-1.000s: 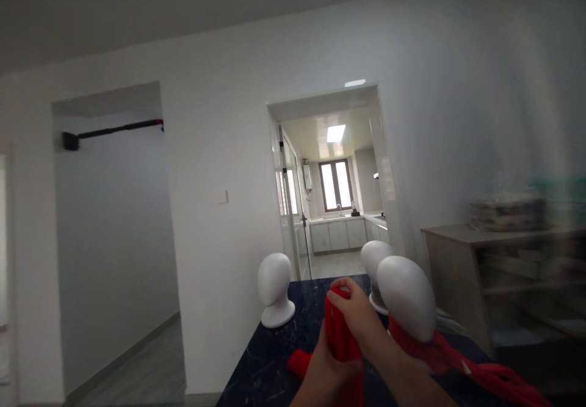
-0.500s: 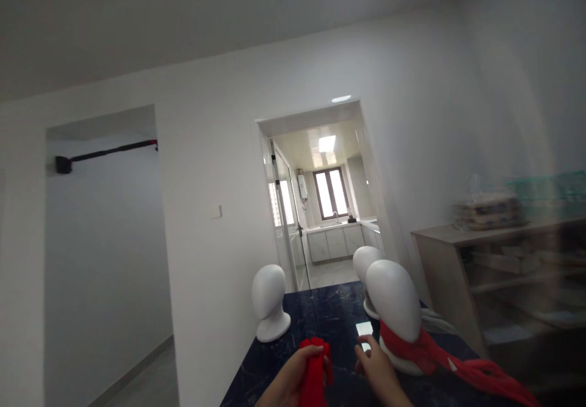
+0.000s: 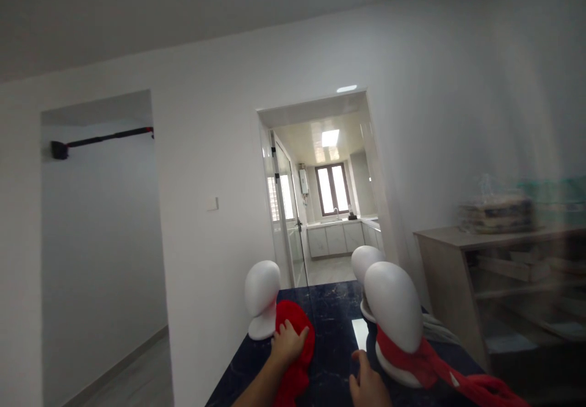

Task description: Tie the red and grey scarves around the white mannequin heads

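Note:
My left hand [image 3: 288,345] rests on a bunched red cloth [image 3: 300,318], thumb and fingers apart, with red showing between them. The cloth lies beside the base of a white mannequin head [image 3: 262,288] at the table's left side, and its tail runs back toward me under my wrist. My right hand [image 3: 370,388] is open and holds nothing, left of a nearer white mannequin head [image 3: 394,303]. Around that head's neck goes a red scarf [image 3: 403,358], its long ends trailing right. Behind it stands another white mannequin head [image 3: 364,260], partly hidden.
The heads stand on a dark blue marbled table [image 3: 332,309]. Greyish fabric [image 3: 439,327] lies at its right edge. A wooden shelf unit [image 3: 439,260] with wrapped packs [image 3: 497,212] on top is at the right. A doorway beyond leads to a kitchen [image 3: 336,239].
My left hand has carried the red cloth forward and left, laying it out beside the left mannequin head; its fingers have spread. My right hand has drawn back slightly toward me.

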{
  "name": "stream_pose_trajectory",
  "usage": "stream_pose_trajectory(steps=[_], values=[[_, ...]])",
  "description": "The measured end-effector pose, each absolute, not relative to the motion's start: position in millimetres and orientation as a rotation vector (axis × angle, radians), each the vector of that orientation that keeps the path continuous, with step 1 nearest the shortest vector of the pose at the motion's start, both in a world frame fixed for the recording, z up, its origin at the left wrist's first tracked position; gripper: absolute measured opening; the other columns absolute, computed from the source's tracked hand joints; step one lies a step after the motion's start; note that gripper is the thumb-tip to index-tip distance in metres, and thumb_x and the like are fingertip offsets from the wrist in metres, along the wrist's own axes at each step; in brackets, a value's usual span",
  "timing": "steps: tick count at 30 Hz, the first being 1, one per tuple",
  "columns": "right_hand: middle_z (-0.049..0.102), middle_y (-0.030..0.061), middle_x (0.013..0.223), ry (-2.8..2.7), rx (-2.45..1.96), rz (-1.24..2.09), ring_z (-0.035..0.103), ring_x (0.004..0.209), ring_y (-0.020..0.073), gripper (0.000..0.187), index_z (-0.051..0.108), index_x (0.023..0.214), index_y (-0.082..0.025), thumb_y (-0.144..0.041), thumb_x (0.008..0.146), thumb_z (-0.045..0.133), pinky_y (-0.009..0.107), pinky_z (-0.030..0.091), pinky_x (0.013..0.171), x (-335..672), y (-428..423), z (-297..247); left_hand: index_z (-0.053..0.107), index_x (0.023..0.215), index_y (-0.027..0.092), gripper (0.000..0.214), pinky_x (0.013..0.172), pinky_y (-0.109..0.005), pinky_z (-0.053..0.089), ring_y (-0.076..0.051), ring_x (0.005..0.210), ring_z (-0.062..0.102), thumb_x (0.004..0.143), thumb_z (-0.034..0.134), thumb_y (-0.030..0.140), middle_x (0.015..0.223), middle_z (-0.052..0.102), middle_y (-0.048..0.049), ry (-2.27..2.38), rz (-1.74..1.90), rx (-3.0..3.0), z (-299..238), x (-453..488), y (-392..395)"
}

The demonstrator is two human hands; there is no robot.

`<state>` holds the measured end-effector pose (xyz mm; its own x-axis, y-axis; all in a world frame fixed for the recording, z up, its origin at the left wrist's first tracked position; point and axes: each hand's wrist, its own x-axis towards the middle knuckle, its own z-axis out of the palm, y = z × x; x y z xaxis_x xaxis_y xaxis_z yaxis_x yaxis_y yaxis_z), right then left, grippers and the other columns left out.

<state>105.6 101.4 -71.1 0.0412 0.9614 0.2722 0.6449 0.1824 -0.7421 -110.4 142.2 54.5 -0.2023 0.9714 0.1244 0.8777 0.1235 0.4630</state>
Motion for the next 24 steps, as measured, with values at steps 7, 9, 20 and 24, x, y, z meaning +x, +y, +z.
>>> stream_pose_trajectory(steps=[7,9,20,24], values=[[0.08,0.0102,0.104,-1.629,-1.532,0.448,0.078,0.097,0.0234,0.04,0.057,0.128,-0.02,-0.008,0.092,0.047,0.028,0.048,0.079,103.6,81.5,-58.9,0.051,0.158,0.021,0.063,0.126,-0.07,0.02,-0.049,0.159,0.026,0.099,0.042,0.038,0.174,0.033,-0.0145,2.166,0.214,2.221,-26.2,-103.3,92.7],[0.079,0.0091,0.1,-1.618,-1.485,0.396,0.077,0.095,0.0232,0.038,0.06,0.126,-0.02,-0.009,0.092,0.048,0.029,0.049,0.081,104.2,72.7,-49.0,0.053,0.156,0.014,0.063,0.127,-0.066,0.023,-0.047,0.159,0.029,0.099,0.04,0.037,0.172,0.036,-0.0186,2.217,0.229,2.222,-27.4,-110.4,84.0],[0.073,0.0111,0.099,-0.999,-1.28,-0.087,0.069,0.092,0.028,0.028,0.061,0.106,-0.022,-0.045,0.091,0.055,0.04,0.055,0.088,216.5,24.8,8.6,0.071,0.114,0.022,0.026,0.117,-0.046,0.046,-0.029,0.133,0.062,0.094,0.053,0.024,0.14,0.067,-0.0146,1.471,0.981,2.395,-36.6,-88.9,23.8],[0.074,0.0189,0.115,-1.065,-1.528,-0.031,0.069,0.113,0.0364,0.043,0.065,0.111,-0.018,-0.04,0.075,0.057,0.048,0.053,0.102,297.4,49.5,-17.5,0.065,0.104,0.024,0.021,0.105,-0.039,0.05,-0.024,0.114,0.067,0.092,0.051,0.016,0.118,0.07,-0.0091,1.312,1.159,2.293,-28.4,-85.5,15.1]])
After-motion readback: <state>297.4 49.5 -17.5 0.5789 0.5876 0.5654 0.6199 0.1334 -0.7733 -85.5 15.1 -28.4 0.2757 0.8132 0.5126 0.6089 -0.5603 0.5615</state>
